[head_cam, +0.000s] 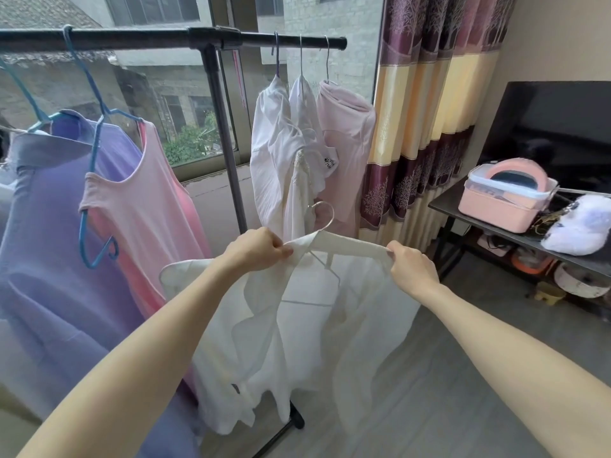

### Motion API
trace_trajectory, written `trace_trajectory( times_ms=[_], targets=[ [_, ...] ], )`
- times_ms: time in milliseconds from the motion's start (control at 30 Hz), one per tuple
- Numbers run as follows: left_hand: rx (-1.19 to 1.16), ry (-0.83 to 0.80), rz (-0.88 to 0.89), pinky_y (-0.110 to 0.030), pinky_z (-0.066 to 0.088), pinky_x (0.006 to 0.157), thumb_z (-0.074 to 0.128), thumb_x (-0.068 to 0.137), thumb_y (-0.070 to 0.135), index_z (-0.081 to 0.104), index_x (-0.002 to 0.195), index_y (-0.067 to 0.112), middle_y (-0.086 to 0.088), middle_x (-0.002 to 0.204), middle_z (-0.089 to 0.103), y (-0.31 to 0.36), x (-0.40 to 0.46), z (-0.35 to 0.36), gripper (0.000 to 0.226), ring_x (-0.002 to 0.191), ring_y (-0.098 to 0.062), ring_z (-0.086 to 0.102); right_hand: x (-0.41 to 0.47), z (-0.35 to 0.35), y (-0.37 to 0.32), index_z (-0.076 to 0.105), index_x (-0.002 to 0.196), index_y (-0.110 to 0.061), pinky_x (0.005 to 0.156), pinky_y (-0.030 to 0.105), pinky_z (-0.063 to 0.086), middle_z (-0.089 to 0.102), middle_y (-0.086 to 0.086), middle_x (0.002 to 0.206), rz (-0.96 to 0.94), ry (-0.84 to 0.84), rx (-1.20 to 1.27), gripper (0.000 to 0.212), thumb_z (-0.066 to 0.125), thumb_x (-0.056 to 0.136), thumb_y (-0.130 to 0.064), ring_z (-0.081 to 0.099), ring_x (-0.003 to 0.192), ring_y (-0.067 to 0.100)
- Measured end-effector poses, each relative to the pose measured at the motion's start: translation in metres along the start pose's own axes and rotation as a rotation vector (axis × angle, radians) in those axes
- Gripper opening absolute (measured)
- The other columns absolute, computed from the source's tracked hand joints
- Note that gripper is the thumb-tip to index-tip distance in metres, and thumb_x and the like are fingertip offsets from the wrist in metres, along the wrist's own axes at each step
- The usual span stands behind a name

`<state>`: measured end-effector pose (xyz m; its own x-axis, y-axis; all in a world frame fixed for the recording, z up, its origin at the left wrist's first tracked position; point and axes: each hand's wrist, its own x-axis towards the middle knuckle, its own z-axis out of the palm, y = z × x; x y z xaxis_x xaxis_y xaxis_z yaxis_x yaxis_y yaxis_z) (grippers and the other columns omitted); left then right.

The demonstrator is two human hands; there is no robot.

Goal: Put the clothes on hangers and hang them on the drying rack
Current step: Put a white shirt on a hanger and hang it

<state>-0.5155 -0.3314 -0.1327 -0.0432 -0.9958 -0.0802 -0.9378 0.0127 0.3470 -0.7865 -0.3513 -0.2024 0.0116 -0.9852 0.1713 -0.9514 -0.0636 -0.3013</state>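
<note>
Thin white fabric is bunching between your fingertips on both sides. Your left hand is pinching the collar edge of the white garment, fingers curled tight on the cloth, and your right hand is clamping the opposite shoulder in the same way, so the neckline is stretching taut between them. A slim silvery wire hanger is sitting inside that neckline, its hook curling up above the cloth and its thin triangular frame showing through the sheer weave. Below your hands the garment is hanging in soft, rumpled folds, in front of the rack's lower part.

Beyond it, the drying rack is showing a dark round metal bar across the top and a grey post. On its left side a lilac collared shirt and a smooth pink sleeveless top are hanging on blue plastic hangers. On the right end, two crinkled white garments and a pale pink one are hanging on thin hooks beside a patterned maroon and cream curtain. A pink plastic box is resting on a dark table at the right.
</note>
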Motion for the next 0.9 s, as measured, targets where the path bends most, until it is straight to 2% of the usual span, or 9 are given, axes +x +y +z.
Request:
trace_trajectory(
  times_ms=[100, 333, 467, 533, 600, 667, 767, 833, 900],
  targets=[
    [-0.027, 0.131, -0.022, -0.028, 0.032, 0.057, 0.051, 0.091, 0.041, 0.046, 0.049, 0.021, 0.001, 0.057, 0.046, 0.0, -0.001, 0.005, 0.047, 0.067, -0.027, 0.047, -0.002, 0.003, 0.0, 0.053, 0.106, -0.01, 0.068, 0.036, 0.037, 0.064, 0.017, 0.105, -0.005, 0.014, 0.059, 0.025, 0.035, 0.091, -0.002, 0.057, 0.094, 0.037],
    [-0.12, 0.16, -0.036, -0.03, 0.032, 0.057, 0.051, 0.09, 0.041, 0.047, 0.053, 0.014, -0.001, 0.055, 0.045, -0.005, 0.002, 0.021, 0.046, 0.065, -0.029, 0.046, 0.0, -0.008, -0.006, 0.058, 0.108, -0.008, 0.071, 0.038, 0.039, 0.066, 0.021, 0.099, 0.032, 0.146, 0.182, 0.028, 0.034, 0.099, -0.02, 0.057, 0.094, 0.04],
    [-0.244, 0.23, -0.016, -0.03, 0.028, 0.055, 0.051, 0.091, 0.038, 0.043, 0.053, 0.014, -0.001, 0.051, 0.039, -0.002, 0.002, 0.03, 0.046, 0.06, -0.027, 0.04, -0.012, -0.012, -0.017, 0.063, 0.101, -0.004, 0.068, 0.036, 0.04, 0.067, 0.018, 0.086, -0.01, 0.345, 0.407, 0.027, 0.04, 0.097, -0.02, 0.06, 0.086, 0.039],
    [-0.371, 0.278, 0.024, -0.031, 0.02, 0.051, 0.052, 0.091, 0.033, 0.03, 0.05, 0.016, 0.0, 0.049, 0.028, -0.001, 0.002, 0.031, 0.05, 0.054, -0.022, 0.03, -0.024, -0.005, -0.017, 0.065, 0.093, -0.012, 0.07, 0.036, 0.042, 0.068, 0.01, 0.083, -0.034, 0.172, 0.412, 0.029, 0.039, 0.097, -0.026, 0.06, 0.085, 0.033],
    [-0.471, 0.296, 0.066, -0.032, 0.014, 0.053, 0.053, 0.091, 0.031, 0.024, 0.053, 0.018, 0.002, 0.051, 0.021, -0.002, 0.002, 0.031, 0.05, 0.052, -0.018, 0.022, -0.035, 0.007, -0.012, 0.063, 0.08, -0.016, 0.074, 0.036, 0.044, 0.067, 0.004, 0.084, 0.014, -0.188, 0.282, 0.042, 0.032, 0.097, -0.04, 0.059, 0.087, 0.029],
    [-0.527, 0.259, 0.116, -0.032, 0.013, 0.054, 0.055, 0.091, 0.032, 0.025, 0.055, 0.016, 0.001, 0.054, 0.02, -0.005, 0.001, 0.031, 0.049, 0.053, -0.017, 0.019, -0.039, 0.02, 0.0, 0.066, 0.092, -0.015, 0.083, 0.038, 0.046, 0.067, 0.005, 0.1, 0.093, -0.309, 0.216, 0.046, 0.028, 0.097, -0.041, 0.058, 0.097, 0.029],
    [-0.609, 0.203, 0.187, -0.032, 0.012, 0.054, 0.055, 0.085, 0.041, 0.029, 0.057, 0.01, -0.005, 0.06, 0.019, -0.006, -0.004, 0.032, 0.048, 0.056, -0.017, 0.019, -0.035, 0.019, 0.01, 0.06, 0.115, -0.014, 0.091, 0.039, 0.044, 0.06, 0.007, 0.121, 0.127, -0.065, 0.268, 0.033, 0.033, 0.097, -0.022, 0.053, 0.112, 0.03],
    [-0.639, 0.188, 0.208, -0.032, 0.012, 0.055, 0.053, 0.08, 0.046, 0.029, 0.057, 0.004, -0.008, 0.063, 0.019, -0.005, -0.008, 0.033, 0.052, 0.058, -0.019, 0.019, -0.031, 0.01, 0.009, 0.058, 0.118, -0.012, 0.092, 0.039, 0.043, 0.057, 0.008, 0.121, 0.078, 0.124, 0.298, 0.031, 0.037, 0.095, -0.012, 0.05, 0.115, 0.029],
    [-0.668, 0.172, 0.235, -0.033, 0.011, 0.055, 0.053, 0.077, 0.051, 0.029, 0.058, 0.0, -0.009, 0.065, 0.018, -0.006, -0.009, 0.033, 0.059, 0.06, -0.021, 0.018, -0.027, 0.0, 0.005, 0.059, 0.116, -0.01, 0.093, 0.04, 0.04, 0.056, 0.01, 0.119, 0.007, 0.227, 0.284, 0.03, 0.041, 0.091, -0.007, 0.049, 0.114, 0.029]
  ],
)
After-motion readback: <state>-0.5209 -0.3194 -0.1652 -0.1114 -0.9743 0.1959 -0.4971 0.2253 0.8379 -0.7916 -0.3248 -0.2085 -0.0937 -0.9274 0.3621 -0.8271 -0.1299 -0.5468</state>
